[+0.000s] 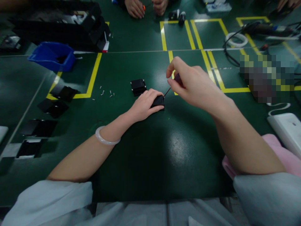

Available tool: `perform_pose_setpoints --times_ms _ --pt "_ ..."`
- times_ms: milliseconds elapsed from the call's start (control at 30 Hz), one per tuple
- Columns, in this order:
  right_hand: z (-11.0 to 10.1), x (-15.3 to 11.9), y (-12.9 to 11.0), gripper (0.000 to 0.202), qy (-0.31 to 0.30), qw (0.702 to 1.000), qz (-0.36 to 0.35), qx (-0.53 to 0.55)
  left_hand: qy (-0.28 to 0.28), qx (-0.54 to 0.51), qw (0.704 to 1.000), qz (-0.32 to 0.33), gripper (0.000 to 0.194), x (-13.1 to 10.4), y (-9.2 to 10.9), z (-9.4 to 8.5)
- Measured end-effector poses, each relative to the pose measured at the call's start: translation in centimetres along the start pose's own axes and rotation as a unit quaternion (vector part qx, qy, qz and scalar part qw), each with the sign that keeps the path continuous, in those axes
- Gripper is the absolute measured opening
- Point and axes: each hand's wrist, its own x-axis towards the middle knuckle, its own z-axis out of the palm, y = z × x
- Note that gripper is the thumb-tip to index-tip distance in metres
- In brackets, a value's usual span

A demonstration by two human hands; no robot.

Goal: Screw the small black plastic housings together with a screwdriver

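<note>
My left hand (144, 106) is closed around a small black box-like part (159, 101), pressing it against the green table. In my right hand (188, 82) is a screwdriver (167, 91), its dark handle mostly hidden by the fingers. The thin shaft slants down to the left, and its tip meets the corner of the black part. Just beyond my left hand lies a second black part (138, 86) with small shiny screws at its corners. Several loose screws (110, 93) are scattered to the left of it.
Several black parts (39, 128) line the left side, near a blue bin (53, 56) and a large black tray (94, 34). Another person's hands (135, 8) rest across the table. Cables (231, 56), a white box (288, 130) and pink cloth (277, 147) are at right.
</note>
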Motion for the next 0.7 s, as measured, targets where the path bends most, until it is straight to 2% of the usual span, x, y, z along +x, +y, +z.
perform_pose_setpoints --times_ms 200,700 --pt "0.0 0.07 -0.13 0.024 -0.008 1.0 0.017 -0.008 -0.001 0.003 1.0 0.002 0.042 0.03 0.01 -0.01" --pt "0.1 0.1 0.0 0.023 -0.004 1.0 0.009 -0.01 0.003 0.006 1.0 0.003 0.043 -0.01 0.03 0.01"
